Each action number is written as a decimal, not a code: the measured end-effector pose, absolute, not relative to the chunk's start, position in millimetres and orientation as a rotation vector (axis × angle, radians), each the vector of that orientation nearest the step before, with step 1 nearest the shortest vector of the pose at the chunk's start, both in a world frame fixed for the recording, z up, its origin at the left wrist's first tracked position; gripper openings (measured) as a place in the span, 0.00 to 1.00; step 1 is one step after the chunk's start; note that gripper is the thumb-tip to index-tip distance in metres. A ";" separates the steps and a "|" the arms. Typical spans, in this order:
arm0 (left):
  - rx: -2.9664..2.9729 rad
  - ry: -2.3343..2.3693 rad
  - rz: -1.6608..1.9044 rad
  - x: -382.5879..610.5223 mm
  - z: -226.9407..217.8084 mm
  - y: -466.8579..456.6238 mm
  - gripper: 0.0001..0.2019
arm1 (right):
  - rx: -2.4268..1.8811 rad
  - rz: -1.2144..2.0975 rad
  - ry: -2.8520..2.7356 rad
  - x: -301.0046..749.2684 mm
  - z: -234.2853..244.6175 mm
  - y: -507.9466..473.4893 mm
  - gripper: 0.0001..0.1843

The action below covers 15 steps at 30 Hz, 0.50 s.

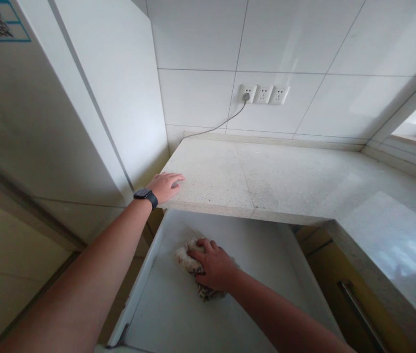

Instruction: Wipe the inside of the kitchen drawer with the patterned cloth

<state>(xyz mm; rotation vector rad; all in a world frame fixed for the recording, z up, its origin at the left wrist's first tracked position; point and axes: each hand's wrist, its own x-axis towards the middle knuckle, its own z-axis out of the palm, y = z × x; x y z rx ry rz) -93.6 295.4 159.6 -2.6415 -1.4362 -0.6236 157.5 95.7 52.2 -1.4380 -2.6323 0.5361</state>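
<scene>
My right hand [215, 264] presses a crumpled patterned cloth [189, 257] against the bottom of a pulled-out white drawer [266, 274], fingers curled over the cloth. Part of the cloth is hidden under the palm. My left hand [165, 186], with a black watch [146, 196] on the wrist, lies flat on the left front corner of the speckled pale countertop [211, 171]. Its fingers are stretched out and it holds nothing.
Left of the counter stands a tall white fridge-like cabinet [119, 73]. A cord [222, 125] runs from the wall sockets [262, 94] down behind the counter. To the right, a yellowish cupboard front has a metal handle [360, 314]; a window frame [413, 122] borders the counter.
</scene>
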 end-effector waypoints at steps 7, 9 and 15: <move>-2.642 -1.401 -0.632 -94.1 156.4 297.6 0.20 | -1.224 0.336 -2.818 121.0 48.6 65.5 0.42; -2.643 -1.398 -0.624 -94.1 156.4 297.8 0.20 | -1.018 0.379 -2.898 117.1 50.5 56.5 0.41; -2.638 -1.399 -0.630 -94.3 156.4 298.7 0.20 | -0.946 0.485 -2.901 121.3 54.3 54.6 0.41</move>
